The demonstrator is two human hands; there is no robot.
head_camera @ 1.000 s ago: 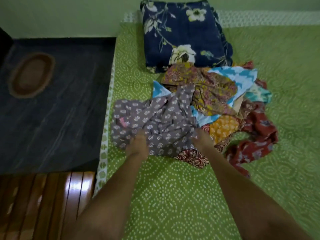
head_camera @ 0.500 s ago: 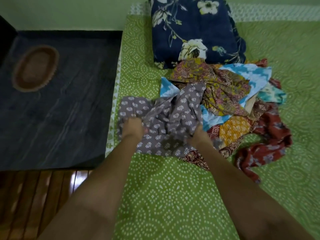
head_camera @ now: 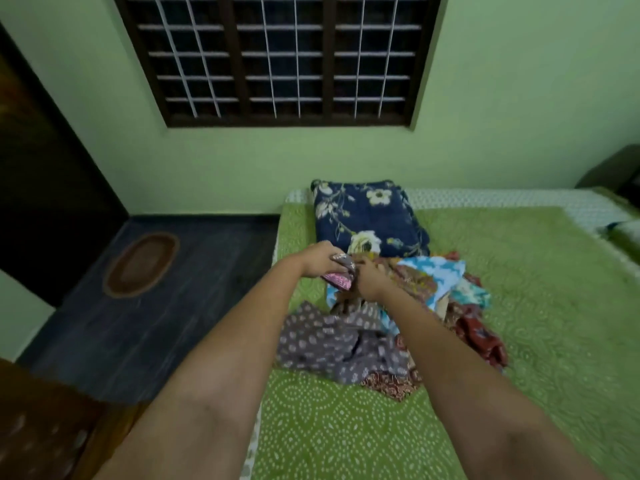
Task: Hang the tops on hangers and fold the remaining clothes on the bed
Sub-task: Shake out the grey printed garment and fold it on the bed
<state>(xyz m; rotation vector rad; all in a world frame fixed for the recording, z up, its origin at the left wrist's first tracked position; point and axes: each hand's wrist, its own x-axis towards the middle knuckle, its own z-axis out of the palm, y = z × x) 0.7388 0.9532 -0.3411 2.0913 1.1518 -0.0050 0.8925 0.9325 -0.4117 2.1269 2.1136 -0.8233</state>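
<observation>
I see the bed (head_camera: 346,434) w/ green dotted cover filling the lower right, 1 folded navy floral blanket (head_camera: 367,216) at its far edge by the wall. Nearer me, a heap of clothes (head_camera: 436,289): light blue, mustard, red pieces tangled, can't count them separately. 1 grey printed top (head_camera: 322,344) lies partly on the cover at the heap's near-left side, its upper end lifted and bunched up to both hands. Left hand (head_camera: 320,259) has fingers curled round that raised grey cloth, a pink inner patch showing just under the fingertips. Right hand (head_camera: 369,280) is right beside it, touching, fingers curled into the same bunch; its fingertips are hidden by fabric, and the frame is blurry so exact grip is hard to make out. Both forearms cross over the top's lower part. 2 hands, 1 top held. Off-bed: 1 barred window (head_camera: 277,57), 1 oval mat (head_camera: 140,265) on dark floor.
</observation>
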